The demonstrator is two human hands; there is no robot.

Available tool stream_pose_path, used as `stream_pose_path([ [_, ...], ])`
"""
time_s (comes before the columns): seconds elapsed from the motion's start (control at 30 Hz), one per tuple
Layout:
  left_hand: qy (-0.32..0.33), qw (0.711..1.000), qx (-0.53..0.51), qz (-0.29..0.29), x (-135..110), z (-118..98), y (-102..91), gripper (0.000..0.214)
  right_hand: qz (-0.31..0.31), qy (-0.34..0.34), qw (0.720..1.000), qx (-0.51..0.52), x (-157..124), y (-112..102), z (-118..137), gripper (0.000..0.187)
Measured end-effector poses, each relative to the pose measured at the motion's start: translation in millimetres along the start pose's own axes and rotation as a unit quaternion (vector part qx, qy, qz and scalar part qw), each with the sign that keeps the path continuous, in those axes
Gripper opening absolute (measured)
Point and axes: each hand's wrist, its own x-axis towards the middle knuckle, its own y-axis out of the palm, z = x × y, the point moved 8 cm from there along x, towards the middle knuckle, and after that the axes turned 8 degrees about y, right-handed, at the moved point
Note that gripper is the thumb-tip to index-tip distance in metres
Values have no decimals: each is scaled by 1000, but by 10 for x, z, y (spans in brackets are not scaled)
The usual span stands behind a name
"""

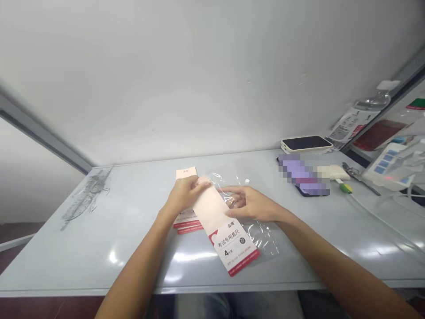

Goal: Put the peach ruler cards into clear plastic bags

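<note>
A white wall (195,79) is rising behind a glossy, pale-grey bench (133,261), whose left end is carrying a dark, sketch-like marking (88,195). Near the bench's middle, a long white card with a red lower band (214,208) is slanting towards the front edge. The left hand (182,192) is clamping its grip on the card's upper end, thumb on top, while also covering part of a stack of similar red-edged white cards (187,220). The right hand (252,204) is resting its thumb at the card's right edge, fingers curling over crinkled, clear plastic (262,235); whether that grip is closing on anything, I cannot tell. Farther right, a black-screened phone in a cream case (307,142) is lying near a clear, white-capped bottle (372,104).
</note>
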Motion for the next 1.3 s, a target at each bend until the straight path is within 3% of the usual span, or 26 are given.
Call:
stream_pose_path([
  [0.6, -3, 999, -13, 43, -23, -70, 75, 40, 16, 16, 999, 35, 2, 38, -30, 63],
  [0.77, 35, 991, -121, 55, -29, -166, 71, 35, 36, 7, 998, 41, 22, 78, -55, 61],
  [0.9, 19, 986, -151, 64, -24, -117, 78, 36, 62, 26, 997, 48, 16, 106, -78, 63],
  [1.0, 5, 992, -128, 24, -7, -58, 54, 34, 60, 29, 996, 55, 14, 94, -68, 67],
  [1.2, 4, 987, -86, -140, -52, -38, -110, 26, 33, 27, 995, 86, 48, 72, -67, 64],
  [1.3, 3, 977, -89, -192, -93, -32, -176, 23, 33, 20, 994, 105, 69, 87, -76, 61],
])
